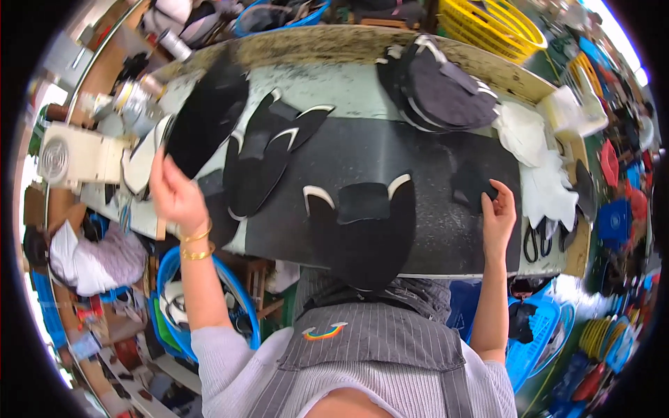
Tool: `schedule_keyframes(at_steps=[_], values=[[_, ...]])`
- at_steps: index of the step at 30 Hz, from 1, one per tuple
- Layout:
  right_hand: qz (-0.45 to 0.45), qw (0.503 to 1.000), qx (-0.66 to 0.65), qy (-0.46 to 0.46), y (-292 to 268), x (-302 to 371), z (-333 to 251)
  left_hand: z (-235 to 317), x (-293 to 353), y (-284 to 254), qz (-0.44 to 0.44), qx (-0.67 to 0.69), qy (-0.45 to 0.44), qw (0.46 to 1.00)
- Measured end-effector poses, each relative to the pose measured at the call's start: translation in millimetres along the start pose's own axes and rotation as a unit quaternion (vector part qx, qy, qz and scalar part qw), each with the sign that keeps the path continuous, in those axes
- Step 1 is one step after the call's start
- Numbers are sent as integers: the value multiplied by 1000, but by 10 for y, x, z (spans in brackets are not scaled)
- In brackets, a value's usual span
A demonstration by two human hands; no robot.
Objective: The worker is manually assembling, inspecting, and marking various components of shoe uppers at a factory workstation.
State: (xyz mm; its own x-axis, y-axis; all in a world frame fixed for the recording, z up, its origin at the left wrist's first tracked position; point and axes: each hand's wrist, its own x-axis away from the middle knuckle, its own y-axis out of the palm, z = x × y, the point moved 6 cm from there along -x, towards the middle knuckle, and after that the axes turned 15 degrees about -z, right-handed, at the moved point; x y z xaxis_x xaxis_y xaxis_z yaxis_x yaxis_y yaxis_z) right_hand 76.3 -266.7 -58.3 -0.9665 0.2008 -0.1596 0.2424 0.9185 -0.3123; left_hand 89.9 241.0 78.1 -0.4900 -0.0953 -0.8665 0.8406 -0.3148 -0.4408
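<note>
My left hand pinches the lower edge of a long black fabric piece, whose upper end is blurred. At the right, my right hand has its thumb and fingers closed at the edge of a small dark patch. In front of me lies a black shoe-upper piece with two white-edged tips. A dark rectangular patch sits between those tips. Beyond my left hand, similar black pieces overlap one another, with white-edged tips too.
Stacked black pieces lie at the back right, beside white sheets. Scissors rest near the right front corner. A raised wooden rim borders the table's back. Blue basket stands below left; yellow basket behind.
</note>
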Motion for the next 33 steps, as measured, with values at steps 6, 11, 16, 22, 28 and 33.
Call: schedule_keyframes(at_steps=[6,11,16,22,28,33], values=[[-1,1000,-5,10,84,82,-114,7,96,421,-63,346,-255,901],[-30,999,-37,24,54,137,-21,237,157,468,-82,491,-314,808],[16,998,-50,27,-18,228,-95,917,71,18,-141,167,-29,975],[12,998,-66,5,89,282,-349,2075,1363,63,-485,217,314,787],[-215,963,-134,90,565,535,-556,1624,1627,564,-602,474,-164,621],[-342,918,-114,164,1246,492,-371,1383,1869,767,-545,498,-410,535]])
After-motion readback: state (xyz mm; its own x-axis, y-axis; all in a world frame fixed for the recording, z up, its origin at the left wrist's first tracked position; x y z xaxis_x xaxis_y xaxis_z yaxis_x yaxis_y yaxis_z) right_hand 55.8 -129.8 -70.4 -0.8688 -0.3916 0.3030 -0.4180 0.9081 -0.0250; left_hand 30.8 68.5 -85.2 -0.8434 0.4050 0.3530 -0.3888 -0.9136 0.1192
